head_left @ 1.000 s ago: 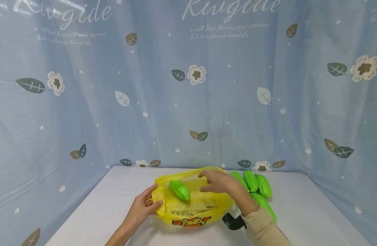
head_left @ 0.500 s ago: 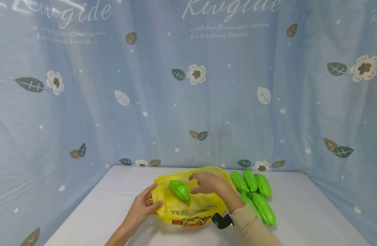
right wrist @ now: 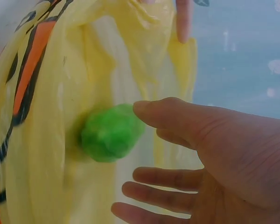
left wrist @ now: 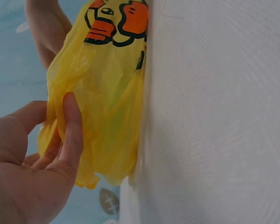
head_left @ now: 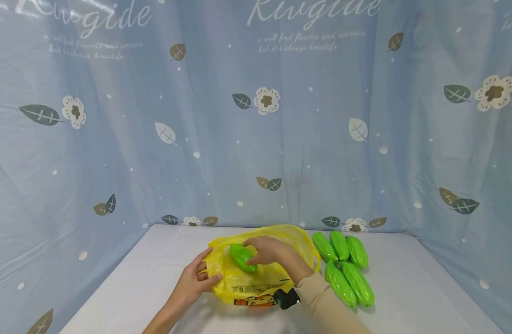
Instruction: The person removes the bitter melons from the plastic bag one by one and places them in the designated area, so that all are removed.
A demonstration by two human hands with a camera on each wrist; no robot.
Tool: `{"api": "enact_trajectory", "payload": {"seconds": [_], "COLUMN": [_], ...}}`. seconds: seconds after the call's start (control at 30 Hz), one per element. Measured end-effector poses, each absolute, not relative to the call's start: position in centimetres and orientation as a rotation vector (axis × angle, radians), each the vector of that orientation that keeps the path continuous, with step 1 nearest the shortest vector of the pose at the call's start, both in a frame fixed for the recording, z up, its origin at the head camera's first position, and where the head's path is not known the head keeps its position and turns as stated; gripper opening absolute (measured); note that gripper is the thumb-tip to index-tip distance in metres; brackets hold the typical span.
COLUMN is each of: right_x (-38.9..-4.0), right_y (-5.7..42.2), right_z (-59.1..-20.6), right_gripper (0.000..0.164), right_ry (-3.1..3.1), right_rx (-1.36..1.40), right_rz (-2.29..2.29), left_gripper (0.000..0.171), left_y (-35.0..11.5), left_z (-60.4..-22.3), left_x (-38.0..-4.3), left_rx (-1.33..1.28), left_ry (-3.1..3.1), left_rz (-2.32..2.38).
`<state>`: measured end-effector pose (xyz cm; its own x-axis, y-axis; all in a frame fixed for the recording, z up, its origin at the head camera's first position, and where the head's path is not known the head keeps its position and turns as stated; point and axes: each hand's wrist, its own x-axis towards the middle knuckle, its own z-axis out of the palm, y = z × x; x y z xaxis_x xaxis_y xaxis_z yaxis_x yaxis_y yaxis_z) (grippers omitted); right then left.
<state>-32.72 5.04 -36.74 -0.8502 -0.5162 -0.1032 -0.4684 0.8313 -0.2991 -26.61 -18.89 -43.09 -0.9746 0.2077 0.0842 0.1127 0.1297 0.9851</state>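
Observation:
A yellow plastic bag (head_left: pixel 228 284) with an orange and black print lies with its mouth gaping towards me. At its left rim my left hand (head_left: pixel 193 279) pinches the plastic, thumb on one side and fingers on the other, as the left wrist view shows too. Inside sits one glossy, bright green, elongated vegetable-like piece (head_left: pixel 238 255), seen end-on in the right wrist view. My right hand (head_left: pixel 269 251) reaches into the bag mouth, fingers extended and spread apart. Its thumb tip overlaps the edge of the green piece in the right wrist view.
Several more ridged green pieces (head_left: pixel 340 285) lie in two rows on the white table (head_left: pixel 410 297), right of the bag. A black camera mount (head_left: pixel 286 299) sits at the right wrist, in front of the bag. A blue patterned curtain (head_left: pixel 301 139) hangs behind and at both sides.
My right hand has moved left and deeper into the bag mouth, up to the green piece. More of the green pieces on the table show. The left hand keeps its grip on the rim.

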Motion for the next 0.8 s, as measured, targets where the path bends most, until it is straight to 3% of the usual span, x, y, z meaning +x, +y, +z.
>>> {"api": "enact_trajectory", "payload": {"seconds": [0.8], "right_x": [-34.0], "right_y": [2.1], "right_z": [-38.8], "right_gripper": [0.057], "right_ry": [2.84], "right_rx": [-0.602], "right_rz": [-0.466], "left_gripper": [0.091], "left_y": [-18.7], "left_z": [-43.2], "left_x": [-26.4], "left_rx": [0.405], "left_ry": [2.329], "left_rz": [1.977]}}
